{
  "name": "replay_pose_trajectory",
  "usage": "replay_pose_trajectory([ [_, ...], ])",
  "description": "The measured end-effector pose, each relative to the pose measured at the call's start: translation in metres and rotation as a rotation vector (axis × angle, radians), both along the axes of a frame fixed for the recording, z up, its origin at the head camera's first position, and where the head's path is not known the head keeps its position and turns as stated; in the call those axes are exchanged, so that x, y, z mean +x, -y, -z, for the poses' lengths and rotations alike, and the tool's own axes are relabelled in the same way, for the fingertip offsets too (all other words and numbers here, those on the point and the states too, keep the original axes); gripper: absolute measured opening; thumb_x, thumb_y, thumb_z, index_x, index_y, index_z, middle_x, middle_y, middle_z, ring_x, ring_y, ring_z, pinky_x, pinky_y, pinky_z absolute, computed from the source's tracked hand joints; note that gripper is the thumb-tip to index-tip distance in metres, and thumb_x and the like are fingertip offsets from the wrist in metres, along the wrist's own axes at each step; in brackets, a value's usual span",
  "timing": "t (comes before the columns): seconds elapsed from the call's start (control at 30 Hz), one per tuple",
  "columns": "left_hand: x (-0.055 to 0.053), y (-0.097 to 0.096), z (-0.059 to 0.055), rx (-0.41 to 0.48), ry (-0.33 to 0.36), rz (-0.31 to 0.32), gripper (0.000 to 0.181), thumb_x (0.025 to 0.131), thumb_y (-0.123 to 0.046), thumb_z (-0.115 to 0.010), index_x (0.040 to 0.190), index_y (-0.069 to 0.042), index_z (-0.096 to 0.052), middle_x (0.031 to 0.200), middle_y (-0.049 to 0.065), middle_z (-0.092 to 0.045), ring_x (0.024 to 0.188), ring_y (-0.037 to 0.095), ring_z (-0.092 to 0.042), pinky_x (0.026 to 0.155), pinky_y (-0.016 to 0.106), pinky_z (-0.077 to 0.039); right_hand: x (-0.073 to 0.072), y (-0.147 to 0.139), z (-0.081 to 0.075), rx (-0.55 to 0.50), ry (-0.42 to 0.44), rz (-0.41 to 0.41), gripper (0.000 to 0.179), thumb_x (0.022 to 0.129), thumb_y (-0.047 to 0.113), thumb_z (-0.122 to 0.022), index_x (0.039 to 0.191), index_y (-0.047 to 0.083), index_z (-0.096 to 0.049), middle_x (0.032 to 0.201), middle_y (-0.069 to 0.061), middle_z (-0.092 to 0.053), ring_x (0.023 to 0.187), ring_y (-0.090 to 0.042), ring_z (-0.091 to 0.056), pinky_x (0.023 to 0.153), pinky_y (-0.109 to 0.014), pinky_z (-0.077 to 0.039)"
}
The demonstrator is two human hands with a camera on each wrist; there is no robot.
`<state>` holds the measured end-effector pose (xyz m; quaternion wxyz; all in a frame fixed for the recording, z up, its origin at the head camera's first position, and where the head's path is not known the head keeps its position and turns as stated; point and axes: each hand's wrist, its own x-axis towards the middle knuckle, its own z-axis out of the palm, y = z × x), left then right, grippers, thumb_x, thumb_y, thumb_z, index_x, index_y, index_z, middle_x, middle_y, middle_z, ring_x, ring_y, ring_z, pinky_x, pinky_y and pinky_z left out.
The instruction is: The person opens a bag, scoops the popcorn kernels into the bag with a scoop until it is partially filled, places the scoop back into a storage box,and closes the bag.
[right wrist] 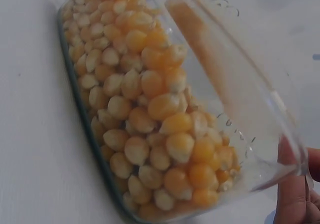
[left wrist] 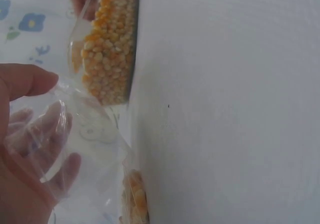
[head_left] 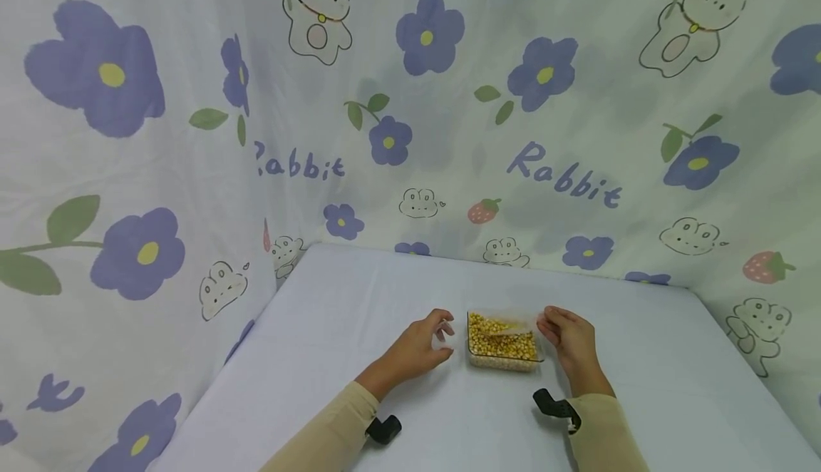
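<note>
A clear rectangular glass container [head_left: 503,363] on the table holds yellow corn kernels [right wrist: 135,119]. My right hand [head_left: 567,340] is at its right side, and the right wrist view has the thumb and a finger pinching the glass at a corner of the rim. To the left of the container, my left hand [head_left: 420,344] curves its thumb and fingers around a clear plastic bag [left wrist: 92,134]. Several fingers show through the film in the left wrist view. A few more kernels [left wrist: 135,196] appear low in that view, behind the plastic.
A white cloth covers the table [head_left: 359,294]. Around it hangs a white curtain [head_left: 462,115] printed with purple flowers and rabbits. Black wrist camera mounts [head_left: 385,429] stick out beside both sleeves, close over the table.
</note>
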<state>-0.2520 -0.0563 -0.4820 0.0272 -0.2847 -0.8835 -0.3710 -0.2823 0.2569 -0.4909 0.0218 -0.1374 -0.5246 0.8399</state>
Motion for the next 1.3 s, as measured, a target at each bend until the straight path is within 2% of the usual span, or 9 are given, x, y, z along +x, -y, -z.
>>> replay_pose_trajectory([
  [0.1,-0.001,-0.001,0.000,-0.003,0.005,-0.001,0.049,0.088,-0.015,-0.072,0.129,-0.012,-0.046,0.110,0.001,-0.066,0.093,0.013,-0.059,0.079,0.028,-0.048,0.000,0.000,-0.004,-0.020,-0.007,-0.001,0.011,0.098,0.003,-0.057,0.093,0.008,-0.067,0.083,-0.005,-0.066,0.077,-0.015,-0.069,0.078,-0.026,-0.053],
  [0.4,0.000,-0.001,-0.001,0.008,0.027,-0.004,0.051,0.087,-0.014,-0.073,0.130,-0.008,-0.046,0.109,0.001,-0.066,0.093,0.013,-0.059,0.077,0.029,-0.048,0.002,0.007,-0.014,-0.079,-0.036,0.013,0.013,0.096,0.004,-0.061,0.090,0.009,-0.071,0.080,-0.006,-0.068,0.074,-0.015,-0.069,0.076,-0.026,-0.054],
  [0.6,0.002,-0.003,0.003,0.011,0.030,0.016,0.051,0.086,-0.015,-0.074,0.129,-0.012,-0.047,0.109,0.001,-0.066,0.092,0.011,-0.059,0.077,0.028,-0.047,0.007,0.013,-0.019,-0.034,-0.045,0.032,0.007,0.096,0.005,-0.061,0.095,0.008,-0.068,0.081,-0.005,-0.067,0.074,-0.014,-0.069,0.074,-0.026,-0.054],
  [0.77,0.002,-0.004,0.002,0.008,0.020,0.008,0.051,0.087,-0.017,-0.074,0.129,-0.015,-0.046,0.110,0.002,-0.066,0.092,0.010,-0.058,0.077,0.027,-0.047,0.007,0.019,-0.023,-0.018,-0.063,0.021,0.005,0.095,0.005,-0.063,0.098,0.005,-0.067,0.080,-0.005,-0.067,0.073,-0.014,-0.069,0.074,-0.026,-0.054],
  [1.0,0.002,-0.004,0.001,-0.004,0.021,0.005,0.050,0.088,-0.017,-0.073,0.129,-0.016,-0.045,0.110,0.001,-0.066,0.093,0.010,-0.059,0.078,0.028,-0.048,0.008,0.027,-0.026,0.014,-0.084,-0.007,0.005,0.094,0.005,-0.064,0.093,0.008,-0.069,0.080,-0.006,-0.067,0.072,-0.015,-0.069,0.072,-0.027,-0.055],
  [1.3,0.002,-0.005,0.001,-0.009,0.020,-0.008,0.050,0.087,-0.016,-0.073,0.128,-0.015,-0.045,0.109,0.000,-0.066,0.092,0.008,-0.058,0.078,0.029,-0.048,0.011,0.035,-0.028,0.061,-0.114,-0.021,0.010,0.095,0.004,-0.062,0.103,-0.001,-0.065,0.081,-0.006,-0.068,0.073,-0.015,-0.069,0.073,-0.028,-0.055],
])
